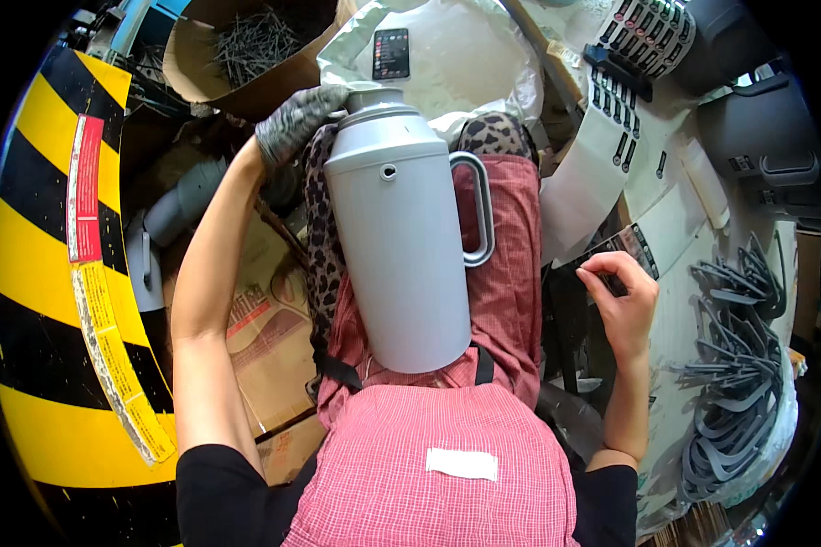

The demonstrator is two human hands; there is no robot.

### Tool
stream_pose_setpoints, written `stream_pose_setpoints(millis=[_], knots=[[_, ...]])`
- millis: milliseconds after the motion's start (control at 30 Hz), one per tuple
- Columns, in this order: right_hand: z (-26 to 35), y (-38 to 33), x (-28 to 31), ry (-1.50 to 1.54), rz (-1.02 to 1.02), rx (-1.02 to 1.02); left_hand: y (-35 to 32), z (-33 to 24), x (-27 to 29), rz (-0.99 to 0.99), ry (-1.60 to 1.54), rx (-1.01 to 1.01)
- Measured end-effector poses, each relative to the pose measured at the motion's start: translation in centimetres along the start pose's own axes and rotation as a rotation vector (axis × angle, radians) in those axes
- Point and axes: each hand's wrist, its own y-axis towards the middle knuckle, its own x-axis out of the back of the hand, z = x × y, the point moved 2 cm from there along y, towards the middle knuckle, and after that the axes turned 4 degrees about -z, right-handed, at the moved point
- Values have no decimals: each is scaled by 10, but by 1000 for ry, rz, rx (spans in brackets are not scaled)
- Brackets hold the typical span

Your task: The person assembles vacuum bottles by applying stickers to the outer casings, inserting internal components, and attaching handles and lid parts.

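A tall grey flask body (401, 237) with a loop handle lies along my lap on a red checked apron (511, 264). My left hand (294, 118), in a speckled grey glove, grips the flask's far top end near its neck. My bare right hand (622, 296) is to the right of the flask, fingers pinched on a small dark part at the edge of a sheet of dark labels (625, 246). The flask's small hole faces up.
A yellow and black striped barrier (46, 273) curves along the left. A cardboard box of dark screws (251, 41) sits at the top left. Several grey curved handles (734, 365) are piled at the right. Dark plastic housings (762, 137) lie at the top right, white bag (465, 55) ahead.
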Motion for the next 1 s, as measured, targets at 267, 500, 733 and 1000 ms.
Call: stream_pose_setpoints(millis=[267,500,733,1000], knots=[[12,-16,-16,349,35,-309,49,-132,-10,109,402,281],[32,5,-57,540,76,-387,62,-86,-91,-338,-141,212],[71,44,-96,667,95,-367,-58,-189,-90,-541,-566,378],[67,81,-130,626,191,-311,-41,-198,-66,-253,-323,508]])
